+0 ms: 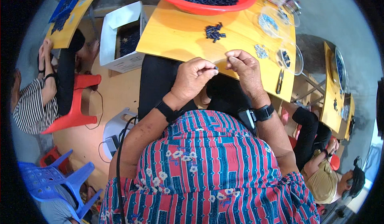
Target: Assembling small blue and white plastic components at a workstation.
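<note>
My left hand [193, 79] is closed in a pinch on a small dark piece [216, 68], held just off the table's near edge. Close beside it on the right, my right hand [247, 72] has thumb and forefinger pressed together; whatever sits between them is too small to make out. Beyond both hands, a loose pile of small dark pieces [215, 32] lies on the yellow table [176, 36]. A scatter of tiny silvery parts [261, 51] is on the tabletop past my right hand.
A red basin [200, 10] full of dark pieces stands at the table's far side. Clear plastic tubs [298, 60] and a black-handled tool [279, 82] lie along the right edge. A white carton [124, 64] is on the left. Other people sit at tables on both sides.
</note>
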A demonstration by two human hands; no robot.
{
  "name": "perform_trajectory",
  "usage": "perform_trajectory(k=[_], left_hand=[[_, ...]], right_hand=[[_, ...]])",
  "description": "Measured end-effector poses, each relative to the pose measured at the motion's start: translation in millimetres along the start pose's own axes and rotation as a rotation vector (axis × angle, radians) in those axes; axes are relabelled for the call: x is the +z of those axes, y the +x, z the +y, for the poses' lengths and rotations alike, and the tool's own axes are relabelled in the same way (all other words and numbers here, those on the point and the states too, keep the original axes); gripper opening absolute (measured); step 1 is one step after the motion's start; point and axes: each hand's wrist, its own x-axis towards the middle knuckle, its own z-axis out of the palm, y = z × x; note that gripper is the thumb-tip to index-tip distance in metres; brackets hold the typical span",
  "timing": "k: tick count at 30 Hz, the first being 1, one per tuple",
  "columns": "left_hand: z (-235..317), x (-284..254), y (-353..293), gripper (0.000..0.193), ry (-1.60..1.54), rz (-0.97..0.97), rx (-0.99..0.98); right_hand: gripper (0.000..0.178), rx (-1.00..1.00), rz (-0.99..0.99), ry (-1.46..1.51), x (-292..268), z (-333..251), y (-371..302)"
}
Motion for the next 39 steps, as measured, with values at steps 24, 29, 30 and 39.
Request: perform_trajectory(k=[24, 29, 30, 39], left_hand=[[7, 5, 7, 0.008, 0.071, -0.054, 0.072], [7, 6, 6, 0.008, 0.097, -0.048, 0.071], [9, 6, 6, 0.008, 0.115, -0.045, 0.082], [8, 8, 8, 0.010, 0.152, -0.033, 0.122]], right_hand=[[0.013, 0.026, -0.018, -0.039, 11, -14, -15], [0.013, -0.002, 0.006, -0.099, 12, -13, -17], [0.013, -0.009, 0.015, -0.101, 12, -12, -17], [0.011, -0.089, 0.032, -0.208, 13, -12, -17]])
